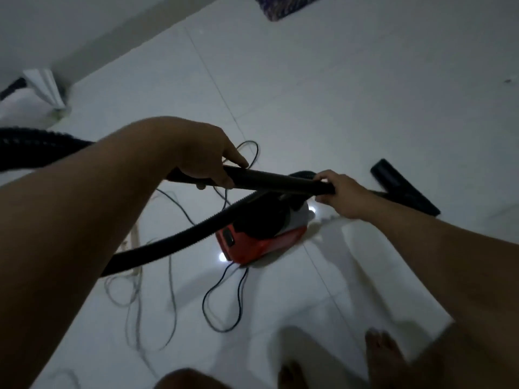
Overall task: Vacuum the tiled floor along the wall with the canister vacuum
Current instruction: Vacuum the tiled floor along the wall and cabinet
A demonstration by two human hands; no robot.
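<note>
Now, with my left hand (205, 161) and right hand (341, 196) both closed round the wand (275, 181), I'd steer the nozzle (404, 190) wallward, clear of the cord (222, 299).

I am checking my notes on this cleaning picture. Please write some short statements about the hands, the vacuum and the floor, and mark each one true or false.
1. Both hands hold the black wand. True: the left hand grips the wand near its hose end and the right hand grips it nearer the nozzle.
2. The canister vacuum is blue. False: the canister vacuum is red and black, with a light part.
3. The floor nozzle is on the person's right side. True.
4. The power cord is neatly wound up. False: the power cord lies in loose loops on the tiled floor.
5. The person wears shoes. False: a bare foot shows at the bottom.
</note>
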